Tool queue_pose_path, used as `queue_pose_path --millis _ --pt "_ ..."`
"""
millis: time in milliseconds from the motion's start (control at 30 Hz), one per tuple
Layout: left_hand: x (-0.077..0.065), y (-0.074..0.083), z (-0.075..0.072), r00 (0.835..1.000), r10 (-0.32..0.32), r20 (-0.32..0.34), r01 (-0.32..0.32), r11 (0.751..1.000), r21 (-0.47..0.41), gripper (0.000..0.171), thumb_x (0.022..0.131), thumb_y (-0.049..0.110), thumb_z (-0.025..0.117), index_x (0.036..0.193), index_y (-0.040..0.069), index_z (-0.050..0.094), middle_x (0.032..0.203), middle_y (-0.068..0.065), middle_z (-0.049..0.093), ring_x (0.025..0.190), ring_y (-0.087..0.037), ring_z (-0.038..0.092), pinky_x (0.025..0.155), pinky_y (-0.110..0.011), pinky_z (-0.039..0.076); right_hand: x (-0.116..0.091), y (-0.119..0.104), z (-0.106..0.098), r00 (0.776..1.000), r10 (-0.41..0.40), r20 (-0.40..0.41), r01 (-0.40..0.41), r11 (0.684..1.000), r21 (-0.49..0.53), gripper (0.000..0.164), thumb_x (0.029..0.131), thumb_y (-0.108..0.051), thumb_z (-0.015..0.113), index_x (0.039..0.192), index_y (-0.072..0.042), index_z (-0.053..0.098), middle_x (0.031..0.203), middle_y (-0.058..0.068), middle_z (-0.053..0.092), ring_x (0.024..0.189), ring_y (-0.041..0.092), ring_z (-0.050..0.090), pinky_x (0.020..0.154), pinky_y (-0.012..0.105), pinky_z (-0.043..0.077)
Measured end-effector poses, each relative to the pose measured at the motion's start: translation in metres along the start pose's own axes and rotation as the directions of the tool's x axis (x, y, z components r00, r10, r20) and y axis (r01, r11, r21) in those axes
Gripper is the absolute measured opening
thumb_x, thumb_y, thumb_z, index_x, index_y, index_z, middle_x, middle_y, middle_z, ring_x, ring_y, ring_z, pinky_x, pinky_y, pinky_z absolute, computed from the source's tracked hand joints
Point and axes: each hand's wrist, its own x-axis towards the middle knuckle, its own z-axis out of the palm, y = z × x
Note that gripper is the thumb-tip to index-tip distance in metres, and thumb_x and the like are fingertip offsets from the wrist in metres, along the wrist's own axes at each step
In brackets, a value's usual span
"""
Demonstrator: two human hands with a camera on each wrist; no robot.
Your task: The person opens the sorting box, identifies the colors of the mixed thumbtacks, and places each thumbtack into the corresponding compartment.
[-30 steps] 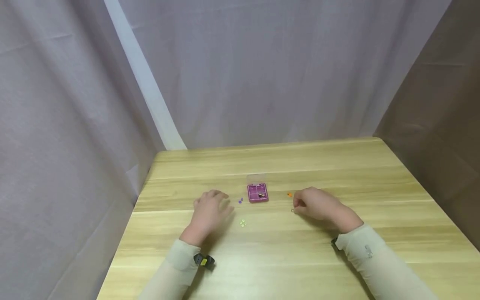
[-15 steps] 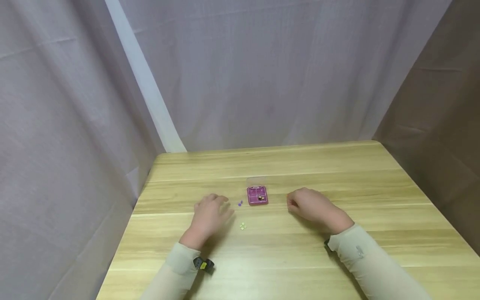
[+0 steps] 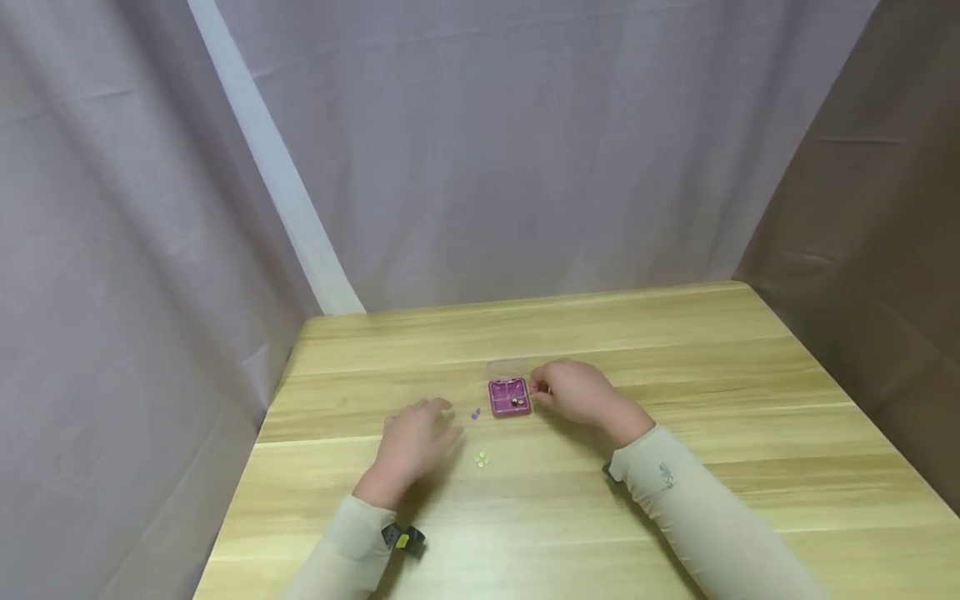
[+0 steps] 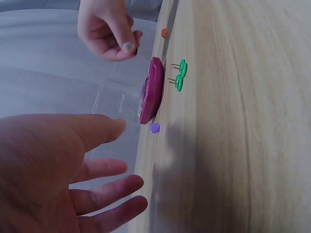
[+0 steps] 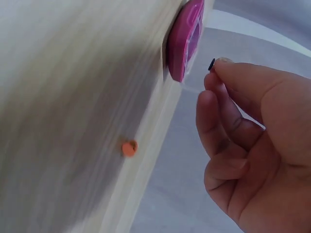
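In the head view a magenta compartment box (image 3: pixel 511 413) lies on the table, its clear lid (image 3: pixel 507 367) swung back. A few small dark and gold-looking pieces sit in its near right compartment. My right hand (image 3: pixel 576 392) is just right of the box. Its thumb and index finger pinch a small black thumbtack (image 5: pixel 211 64), raised beside the box. My left hand (image 3: pixel 412 442) hovers left of the box, fingers spread and holding nothing. Near it are purple thumbtacks (image 3: pixel 476 414) and several green thumbtacks (image 4: pixel 181 75), points sticking out. An orange thumbtack (image 5: pixel 129 148) lies behind my right hand.
The wooden table (image 3: pixel 675 517) reaches back to a grey curtain (image 3: pixel 525 167), with more curtain on both sides. The opened lid stands up behind the box, close to my right hand. Loose tacks lie left and in front of the box.
My right hand has picked the small tack off the table and moved left to the box's right edge. The left hand has stayed nearly still.
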Motion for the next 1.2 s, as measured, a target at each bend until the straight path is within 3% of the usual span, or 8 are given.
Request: queue_pose_path --millis 367,567,833,1200 --pt "-0.004 -0.005 0.002 1.000 0.001 0.018 -0.001 1.000 -0.007 0.047 0.103 0.043 0.075 0.139 0.013 0.072 0.132 -0.012 0.076 0.121 -0.038 0.070 0.101 -0.067 0.051 0.018 -0.005 0.020 1.000 0.007 -0.026 -0.006 1.000 0.014 0.008 0.101 -0.022 0.080 0.094 -0.021 0.077 0.083 -0.010 0.069 0.074 0.010 0.060 0.070 0.037 0.056" --pt "-0.005 -0.007 -0.001 1.000 0.013 0.018 -0.013 1.000 -0.007 0.046 0.103 0.042 0.075 0.138 0.012 0.073 0.131 -0.012 0.076 0.120 -0.038 0.071 0.100 -0.066 0.052 0.020 -0.005 0.021 1.000 0.017 -0.022 -0.016 1.000 0.021 0.004 0.101 -0.022 0.081 0.101 -0.019 0.079 0.089 -0.009 0.072 0.078 0.011 0.063 0.075 0.039 0.058" --pt "-0.004 -0.009 -0.003 0.998 0.053 0.015 -0.053 0.998 0.012 0.030 0.101 0.040 0.077 0.114 0.013 0.075 0.105 -0.007 0.076 0.097 -0.032 0.071 0.089 -0.062 0.056 0.009 0.004 0.014 0.996 0.054 -0.066 -0.051 0.998 0.045 0.005 0.103 -0.021 0.077 0.102 -0.016 0.079 0.094 -0.006 0.074 0.086 0.016 0.068 0.082 0.045 0.060" --pt "0.000 -0.006 -0.004 0.996 0.084 0.035 -0.084 0.996 -0.002 0.016 0.100 0.032 0.077 0.104 0.017 0.074 0.095 0.000 0.073 0.092 -0.029 0.070 0.091 -0.063 0.057 -0.016 0.032 0.000 0.992 0.103 -0.077 -0.101 0.994 0.032 0.006 0.104 -0.023 0.074 0.102 -0.020 0.078 0.094 -0.008 0.074 0.084 0.014 0.067 0.078 0.046 0.059"
